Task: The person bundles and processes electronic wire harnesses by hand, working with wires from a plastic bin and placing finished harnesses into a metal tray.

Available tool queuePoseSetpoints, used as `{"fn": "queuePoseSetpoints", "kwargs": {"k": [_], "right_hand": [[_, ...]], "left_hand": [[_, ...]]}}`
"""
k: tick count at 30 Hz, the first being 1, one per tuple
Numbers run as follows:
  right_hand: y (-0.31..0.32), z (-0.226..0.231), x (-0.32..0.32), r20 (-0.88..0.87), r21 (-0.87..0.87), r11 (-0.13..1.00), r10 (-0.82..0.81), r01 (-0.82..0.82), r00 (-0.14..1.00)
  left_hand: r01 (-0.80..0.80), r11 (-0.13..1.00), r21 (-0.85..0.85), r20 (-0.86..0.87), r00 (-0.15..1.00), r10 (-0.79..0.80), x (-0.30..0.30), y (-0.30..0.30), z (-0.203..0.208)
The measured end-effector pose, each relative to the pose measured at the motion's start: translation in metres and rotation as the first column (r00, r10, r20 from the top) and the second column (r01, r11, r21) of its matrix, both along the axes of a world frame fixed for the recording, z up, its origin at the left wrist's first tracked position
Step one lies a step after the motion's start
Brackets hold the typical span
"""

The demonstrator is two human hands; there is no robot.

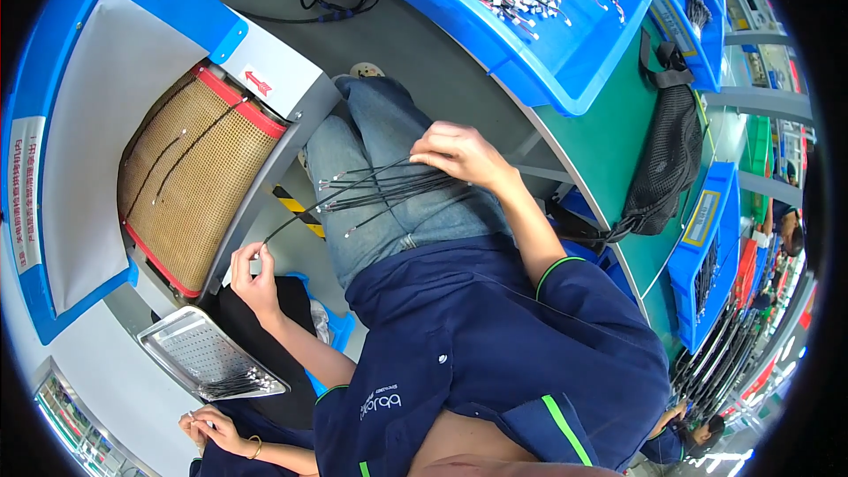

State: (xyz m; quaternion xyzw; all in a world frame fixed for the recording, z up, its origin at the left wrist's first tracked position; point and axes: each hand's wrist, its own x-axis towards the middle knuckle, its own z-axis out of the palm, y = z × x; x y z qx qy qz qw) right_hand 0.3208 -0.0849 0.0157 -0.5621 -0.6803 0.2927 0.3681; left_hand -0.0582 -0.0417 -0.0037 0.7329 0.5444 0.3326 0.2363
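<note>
Several cables (189, 149) already lie on the mesh belt (221, 194) beyond the left hand (254, 284), fingertips closed on one strand (291, 221). The right hand (461, 155) seemingly pinches it too, a bundle (397, 192) left just below its fingers.

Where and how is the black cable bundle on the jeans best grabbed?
Probably just right of the middle of the cable bundle, from above, with fingers closing across the strands. They lie roughly parallel across the jeans and draw closer together there; at the left, the small connector ends fan out, so a grip there would likely miss some.
</note>
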Motion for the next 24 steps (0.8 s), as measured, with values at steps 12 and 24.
{"fn": "queuePoseSetpoints", "kwargs": {"k": [12,24], "right_hand": [[0.002,0.004,-0.01,0.063,0.054,0.99,0.124,-0.128,0.99],[0.068,0.061,-0.085,0.274,0.078,0.987,0.112,-0.138,0.955]], "left_hand": [[-0.036,0.999,-0.02,-0.005,0.999,0.035,-0.016,0.004,-0.002],[-0.077,0.996,0.04,-0.006,0.997,0.077,-0.083,0.069,0.051]]}}
